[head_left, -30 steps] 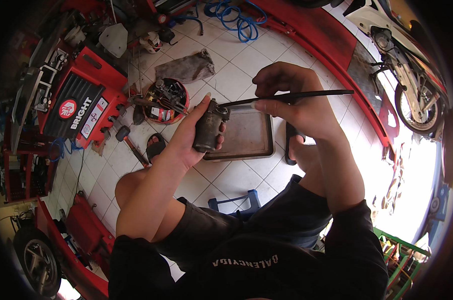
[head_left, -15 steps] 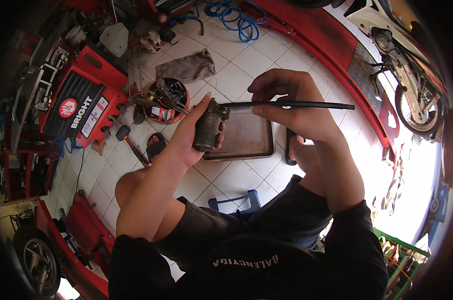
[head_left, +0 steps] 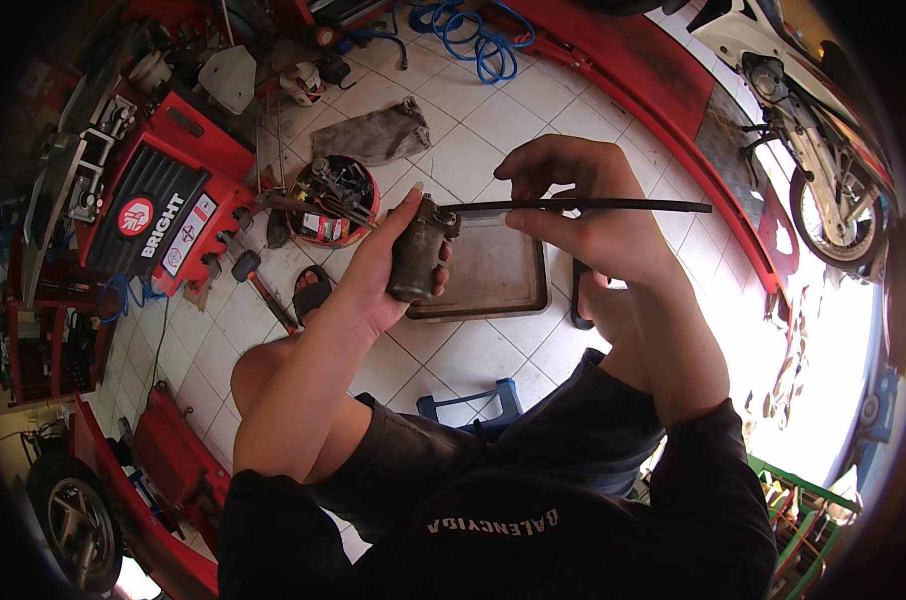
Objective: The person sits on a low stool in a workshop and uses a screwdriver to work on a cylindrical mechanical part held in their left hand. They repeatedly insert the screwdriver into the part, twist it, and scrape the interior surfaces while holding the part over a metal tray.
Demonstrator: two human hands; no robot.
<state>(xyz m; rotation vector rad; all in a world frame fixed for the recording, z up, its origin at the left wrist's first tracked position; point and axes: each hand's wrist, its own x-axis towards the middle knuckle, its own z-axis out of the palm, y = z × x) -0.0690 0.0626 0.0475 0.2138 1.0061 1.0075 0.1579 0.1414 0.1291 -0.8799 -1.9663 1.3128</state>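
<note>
The left hand [head_left: 378, 268] is curling its fingers around a dull, dark metal cylinder [head_left: 413, 262] mid-frame, while the right hand [head_left: 613, 232] is pinching a long, thin black rod [head_left: 658, 206].

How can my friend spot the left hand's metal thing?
Find the rectangular tray on the white tiles. Over its left side, the left hand holds a dark metal cylinder. It's short and thick, unlike the thin black rod in the right hand.
</note>
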